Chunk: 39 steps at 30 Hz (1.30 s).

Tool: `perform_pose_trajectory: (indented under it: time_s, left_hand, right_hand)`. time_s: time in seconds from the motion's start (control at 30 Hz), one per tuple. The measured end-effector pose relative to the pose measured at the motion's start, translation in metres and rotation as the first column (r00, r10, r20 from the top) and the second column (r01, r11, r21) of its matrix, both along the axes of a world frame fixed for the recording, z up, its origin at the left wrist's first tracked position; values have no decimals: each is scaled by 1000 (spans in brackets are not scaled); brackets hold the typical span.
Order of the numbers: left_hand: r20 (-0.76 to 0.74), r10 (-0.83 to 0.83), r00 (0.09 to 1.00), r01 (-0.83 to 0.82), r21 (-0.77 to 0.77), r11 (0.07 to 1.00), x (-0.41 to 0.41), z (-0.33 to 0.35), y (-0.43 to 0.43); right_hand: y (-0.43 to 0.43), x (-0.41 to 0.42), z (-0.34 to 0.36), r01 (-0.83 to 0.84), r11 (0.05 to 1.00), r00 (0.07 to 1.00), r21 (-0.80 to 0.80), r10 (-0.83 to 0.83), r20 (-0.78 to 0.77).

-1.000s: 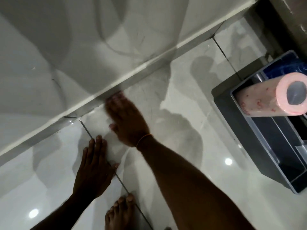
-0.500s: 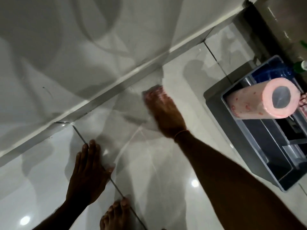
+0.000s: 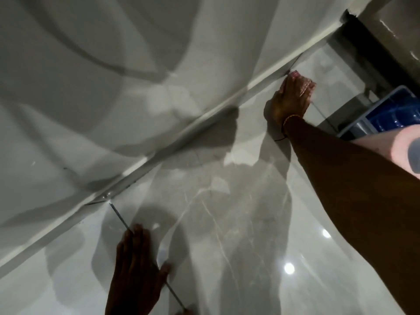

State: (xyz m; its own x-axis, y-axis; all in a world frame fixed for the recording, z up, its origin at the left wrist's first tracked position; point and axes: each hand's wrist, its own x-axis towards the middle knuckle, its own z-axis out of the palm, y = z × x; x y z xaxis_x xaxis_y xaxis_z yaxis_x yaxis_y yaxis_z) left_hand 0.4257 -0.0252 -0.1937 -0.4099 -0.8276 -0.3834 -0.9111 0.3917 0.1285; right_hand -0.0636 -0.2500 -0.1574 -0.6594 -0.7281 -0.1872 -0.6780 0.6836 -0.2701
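Observation:
My right hand (image 3: 289, 102) lies flat on the glossy grey floor tile (image 3: 227, 223), right at the foot of the wall, far right. A pink patterned piece of paper towel (image 3: 305, 81) peeks out from under its straight fingers, pressed to the floor. An orange thread circles that wrist. My left hand (image 3: 136, 267) rests palm down on the tile at the bottom, fingers straight, across a dark grout line (image 3: 118, 217).
A white skirting strip (image 3: 181, 130) runs diagonally along the wall base. At the right edge a pink paper towel roll (image 3: 406, 146) lies on a grey and blue plastic bin (image 3: 386, 110). A dark gap beside a doorframe (image 3: 363, 42) sits top right. Toes (image 3: 187, 311) show at the bottom.
My right hand has swept with the paper along the wall base, from near my left hand far out to the right. My left hand has stayed planted on the tile.

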Motion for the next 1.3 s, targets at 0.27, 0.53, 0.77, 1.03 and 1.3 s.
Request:
perform_pose_trajectory:
  time_s: [0.27,0.53,0.77,1.03,1.3]
  left_hand:
    - [17,-30,999,29,77,997,11,0,4]
    - [-97,-17,995,23,60,998,20,0,4]
    - [-80,1,997,7,106,994,21,3,1]
    - [-69,9,998,-2,101,995,20,8,5]
    - [-98,11,995,-9,19,1000,15,0,10]
  right_hand:
    - [46,90,-20,-269,959,963,-92,270,-11]
    - [109,277,-25,-393,907,903,-154,412,122]
    - [143,342,-25,-642,751,743,-155,659,116]
    - [156,313,-31,-941,237,242,-242,970,10]
    - [104,188,-28,-893,393,422,-217,900,-105]
